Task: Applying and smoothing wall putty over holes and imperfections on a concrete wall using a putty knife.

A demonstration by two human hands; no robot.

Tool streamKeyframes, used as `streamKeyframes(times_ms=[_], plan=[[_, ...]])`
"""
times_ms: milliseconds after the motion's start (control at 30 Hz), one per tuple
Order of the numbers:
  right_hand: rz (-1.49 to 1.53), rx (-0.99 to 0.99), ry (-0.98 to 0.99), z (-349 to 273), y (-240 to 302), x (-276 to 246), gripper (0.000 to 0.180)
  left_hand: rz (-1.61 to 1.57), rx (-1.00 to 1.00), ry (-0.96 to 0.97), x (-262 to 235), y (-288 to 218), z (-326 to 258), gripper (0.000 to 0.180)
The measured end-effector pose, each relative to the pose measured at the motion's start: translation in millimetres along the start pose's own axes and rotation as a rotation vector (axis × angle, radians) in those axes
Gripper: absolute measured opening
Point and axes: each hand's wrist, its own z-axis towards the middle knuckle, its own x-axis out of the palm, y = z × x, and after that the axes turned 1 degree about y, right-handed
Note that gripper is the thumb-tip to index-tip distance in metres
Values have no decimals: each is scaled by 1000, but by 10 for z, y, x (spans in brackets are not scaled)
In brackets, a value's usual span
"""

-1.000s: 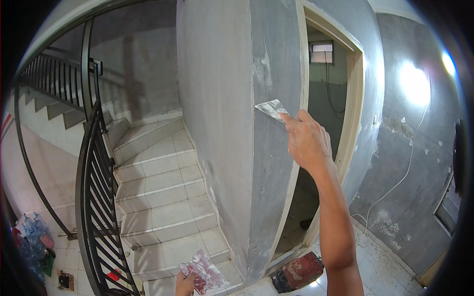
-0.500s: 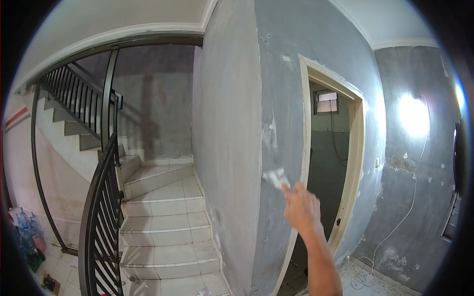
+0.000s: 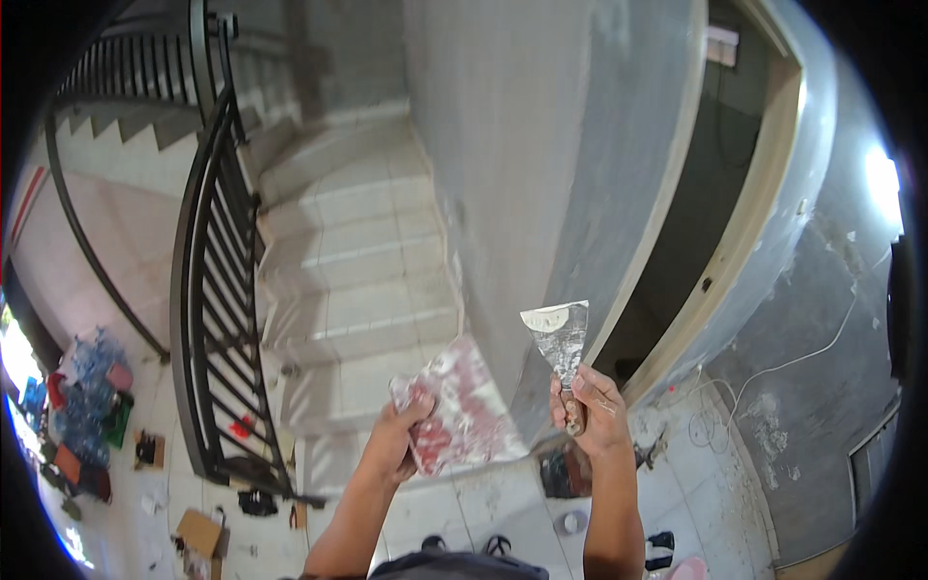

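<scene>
My left hand [image 3: 391,440] grips the edge of a flat reddish board [image 3: 471,411] smeared with white putty, its thumb on top. In my right hand [image 3: 601,418] is a putty knife [image 3: 564,343], held by its handle with the blade pointing up. White putty sits along the blade's upper left part. The knife is apart from the board, to its right, in front of the grey plastered wall corner [image 3: 570,203].
Tiled stairs [image 3: 372,251] with a dark metal railing [image 3: 193,290] rise at the left. A doorway frame [image 3: 720,280] stands at the right, near a white cable [image 3: 793,365]. Plastic bottles [image 3: 89,401], a cardboard box [image 3: 198,534] and a dark container [image 3: 564,472] are on the floor.
The view has tilted down. My right hand has brought the putty knife away from the wall beside the doorway. My left hand and the putty-smeared board have come into view.
</scene>
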Motion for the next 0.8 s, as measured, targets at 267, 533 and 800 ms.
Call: streamKeyframes(times_ms=[267,533,800], plan=[[-589,-132,98,-203,-342,-65,24,-26,-2,-34,82,-34,-134,17],[-1344,-508,263,-210,-324,-94,44,-62,-74,53,-124,75,-67,19],[-1420,-507,311,-272,-513,-403,51,-28,-81,55,-357,201,2,20]])
